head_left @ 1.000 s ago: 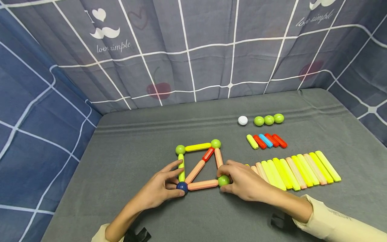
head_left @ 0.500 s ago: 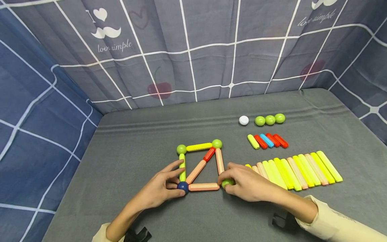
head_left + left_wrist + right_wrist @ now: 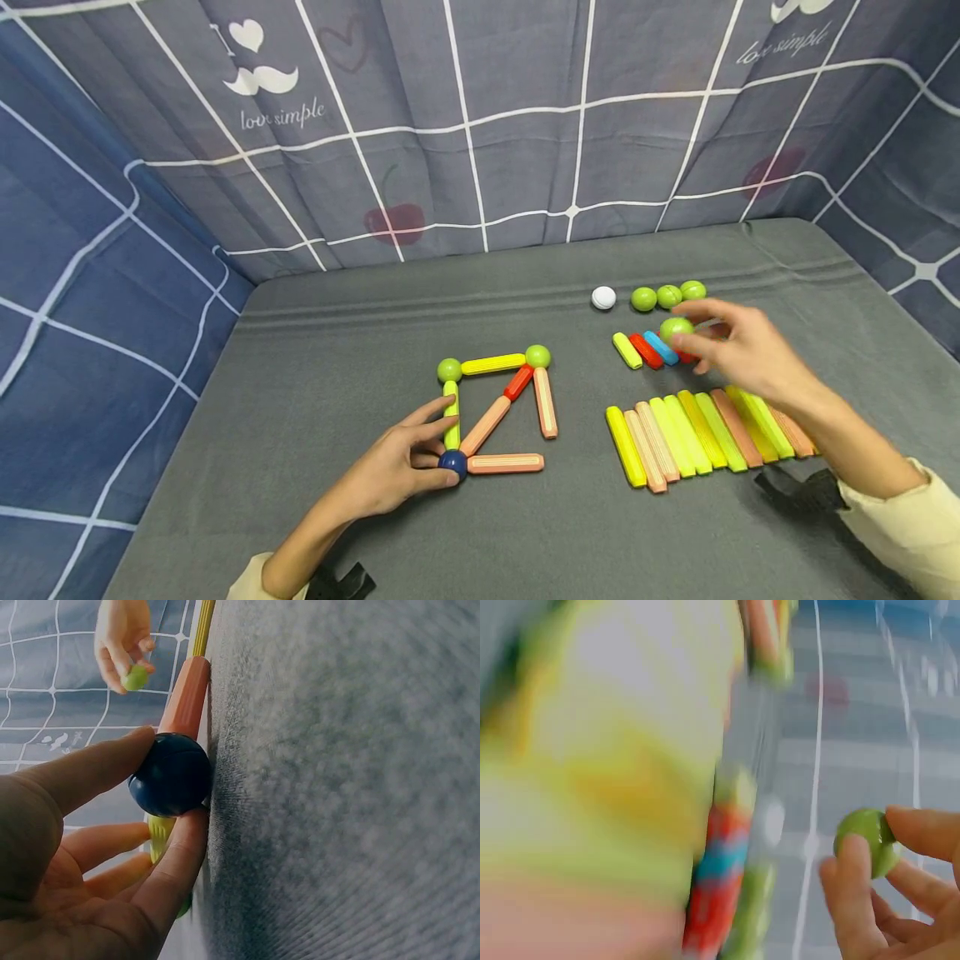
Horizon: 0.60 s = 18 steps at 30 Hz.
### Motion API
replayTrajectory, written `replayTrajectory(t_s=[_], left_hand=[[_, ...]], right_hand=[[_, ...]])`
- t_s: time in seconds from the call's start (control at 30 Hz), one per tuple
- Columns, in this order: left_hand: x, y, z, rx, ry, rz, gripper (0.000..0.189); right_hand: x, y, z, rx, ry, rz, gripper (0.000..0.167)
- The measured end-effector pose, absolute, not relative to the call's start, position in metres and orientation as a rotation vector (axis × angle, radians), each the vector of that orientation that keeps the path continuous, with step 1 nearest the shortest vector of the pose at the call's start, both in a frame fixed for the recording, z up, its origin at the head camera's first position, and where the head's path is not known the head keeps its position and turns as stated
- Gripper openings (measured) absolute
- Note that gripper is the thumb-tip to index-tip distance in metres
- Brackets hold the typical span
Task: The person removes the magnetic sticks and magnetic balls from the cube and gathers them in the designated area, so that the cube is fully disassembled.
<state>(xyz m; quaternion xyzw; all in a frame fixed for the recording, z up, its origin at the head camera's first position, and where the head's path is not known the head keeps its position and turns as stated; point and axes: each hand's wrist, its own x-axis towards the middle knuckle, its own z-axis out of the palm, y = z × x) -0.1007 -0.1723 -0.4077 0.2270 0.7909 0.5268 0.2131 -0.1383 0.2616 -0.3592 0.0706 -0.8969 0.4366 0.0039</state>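
Observation:
My left hand point(image 3: 397, 467) pinches a dark blue ball point(image 3: 171, 775) between thumb and finger, at the near left corner of a frame of sticks and balls. From that ball run a yellow-green stick point(image 3: 451, 433), an orange stick point(image 3: 506, 463) and a diagonal of an orange stick with a short red stick point(image 3: 519, 382). Green balls point(image 3: 449, 371) sit at the two far corners, joined by a yellow stick point(image 3: 493, 364). Another orange stick point(image 3: 546, 404) points toward me, its near end free. My right hand point(image 3: 738, 346) holds a green ball point(image 3: 866, 841) above the short sticks.
Beneath the right hand lie short coloured sticks point(image 3: 627, 351) in a row. Behind them are a white ball point(image 3: 603, 298) and three green balls point(image 3: 643, 299). Long yellow and orange sticks point(image 3: 626, 446) lie side by side at the right. A checked curtain point(image 3: 525, 158) hangs behind the table.
My right hand has pulled the green ball off the frame's near right corner and carried it right and away from me, above the short sticks. The left hand has stayed on the blue ball.

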Motion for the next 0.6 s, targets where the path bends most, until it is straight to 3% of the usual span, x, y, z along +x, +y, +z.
replayTrajectory(t_s=[0.2,0.6], left_hand=[[-0.101,-0.173,-0.406,0.593,2.199,1.445,0.071],[-0.102,-0.174,-0.409,0.613,2.174,1.474,0.072]], right_hand=[[-0.186,0.330,-0.372,-0.174,-2.798,1.441,0.059],[-0.235,0.356,-0.385,-0.217,-2.925,1.491,0.057]])
